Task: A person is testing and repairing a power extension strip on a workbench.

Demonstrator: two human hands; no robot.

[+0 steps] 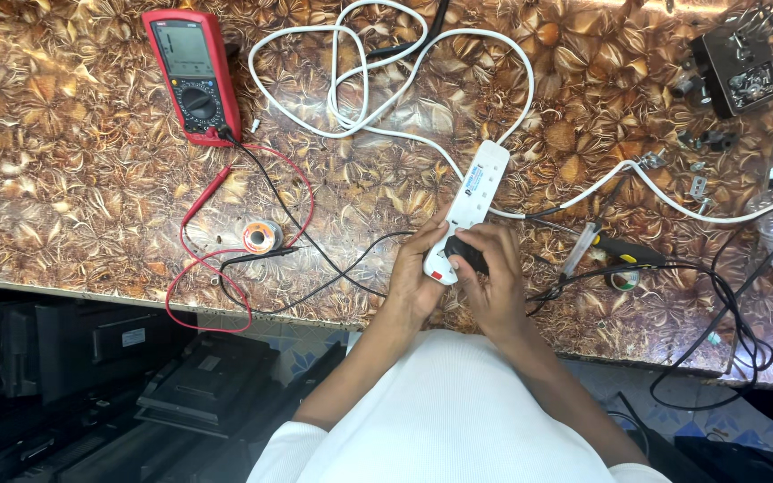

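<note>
White plastic power strip (pixel 469 199) lay on patterned tabletop (pixel 64 179), near end steadied by left hand (pixel 418 268), fingers curled around casing. Right hand (pixel 492 273) pinched black plug (pixel 469 254) at end socket. Judged light, rigid, smooth; best held by casing sides.

A brown-gold flower-patterned tabletop (pixel 64 161) carries a red multimeter (pixel 191 76) with red and black probe leads (pixel 261 192), a white power strip (pixel 471 201) with a white cable (pixel 386 80), and a black plug (pixel 469 255). The sleeves (pixel 458 420) are white.
</note>
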